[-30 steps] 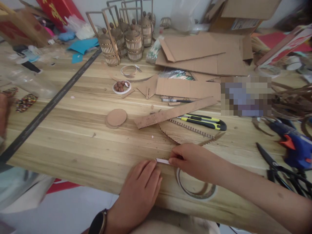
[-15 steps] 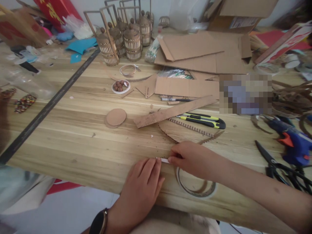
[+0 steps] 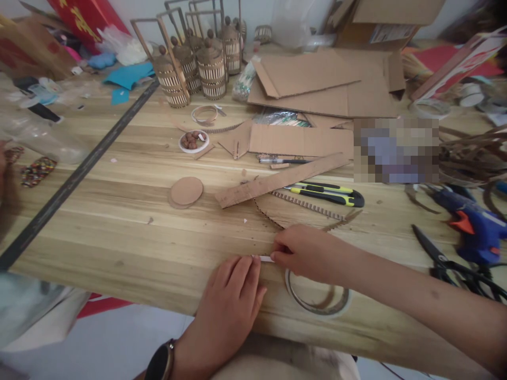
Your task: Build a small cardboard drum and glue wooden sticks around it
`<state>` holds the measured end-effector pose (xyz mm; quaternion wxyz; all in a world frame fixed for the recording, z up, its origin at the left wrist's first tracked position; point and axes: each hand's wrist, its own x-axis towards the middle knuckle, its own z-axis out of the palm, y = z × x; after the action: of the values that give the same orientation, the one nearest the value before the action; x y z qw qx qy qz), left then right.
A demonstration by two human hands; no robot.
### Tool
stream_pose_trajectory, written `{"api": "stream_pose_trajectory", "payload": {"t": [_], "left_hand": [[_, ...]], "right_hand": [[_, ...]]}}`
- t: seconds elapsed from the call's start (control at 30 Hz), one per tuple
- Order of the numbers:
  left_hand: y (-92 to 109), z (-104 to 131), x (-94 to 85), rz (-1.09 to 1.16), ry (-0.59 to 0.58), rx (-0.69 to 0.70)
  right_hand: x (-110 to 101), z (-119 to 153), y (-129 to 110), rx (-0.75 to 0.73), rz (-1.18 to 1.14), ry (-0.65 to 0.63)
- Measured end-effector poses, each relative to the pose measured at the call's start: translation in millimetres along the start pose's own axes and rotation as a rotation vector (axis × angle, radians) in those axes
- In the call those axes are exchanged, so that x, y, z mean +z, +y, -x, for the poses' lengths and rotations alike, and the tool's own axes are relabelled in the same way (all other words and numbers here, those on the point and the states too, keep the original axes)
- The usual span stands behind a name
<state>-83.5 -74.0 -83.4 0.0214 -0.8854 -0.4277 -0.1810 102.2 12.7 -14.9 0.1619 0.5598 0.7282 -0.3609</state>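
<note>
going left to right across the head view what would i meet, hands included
Small multicoloured speckled piece, round tan cardboard disc, wearer's left hand, narrow white strip, wearer's right hand, blue plastic glue gun with orange trigger.

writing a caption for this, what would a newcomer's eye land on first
Probably the cluster of lanterns with tall handles, standing at the back, left of the middle. Next might come the bright colours: the yellow-and-black cutter right of the middle and the blue glue gun near the right edge. At the front, a small white strip shows between the left hand and the right hand.
</note>
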Motion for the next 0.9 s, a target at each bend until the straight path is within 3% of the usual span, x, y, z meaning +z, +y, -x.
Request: {"api": "stream_pose_trajectory", "payload": {"t": [0.47,0.67,0.9], "left_hand": [[-2,-3,-2.4,-0.008,-0.022,0.017],[-8,-17,-6.2,0.042,-0.009,0.110],[-12,-34,0.8,0.127,-0.175,0.154]], "right_hand": [[2,0,-11,0.003,0.189,0.055],[1,-1,-14,-0.003,0.225,0.050],[-7,4,-10,-0.027,0.182,-0.009]]}}
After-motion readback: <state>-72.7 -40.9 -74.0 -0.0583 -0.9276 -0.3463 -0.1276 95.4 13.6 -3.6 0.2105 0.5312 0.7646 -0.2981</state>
